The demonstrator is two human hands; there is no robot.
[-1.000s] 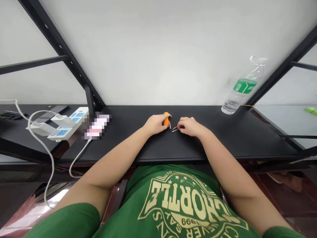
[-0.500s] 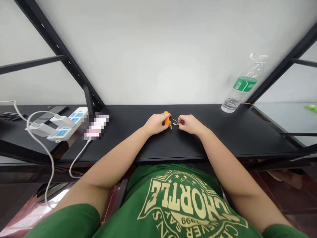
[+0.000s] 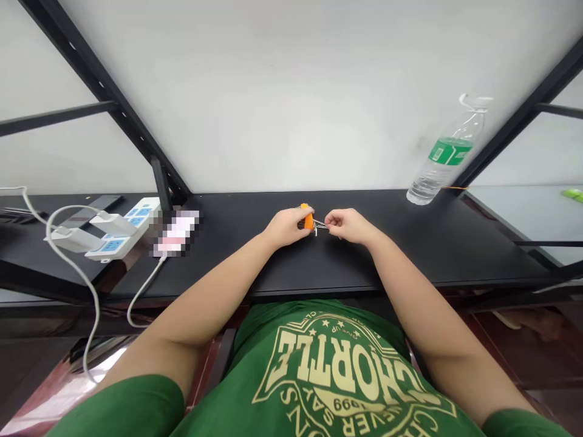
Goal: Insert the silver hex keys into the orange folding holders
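Note:
Near the middle of the black tabletop, my left hand (image 3: 286,227) is closed around a small orange holder with thin metal rods, which looks like a hex key set (image 3: 308,218). Part of the orange body is hidden by the fingers. A short silver end points down from its lower right. My right hand (image 3: 348,224), just to the right, has its fingertips pinched on the thin metal rods (image 3: 320,224) that reach across from the orange holder. The rods are too small for me to count.
A clear water bottle (image 3: 450,152) with a green label stands at the back right. To the left lie a blurred-out phone (image 3: 177,233) on a white cable and a white power strip (image 3: 130,224) with chargers. Black frame posts (image 3: 113,103) rise on both sides.
My right hand has shifted slightly left. The upper rod, which stood apart from the orange holder, now reaches up to it. My left hand stays almost where it was.

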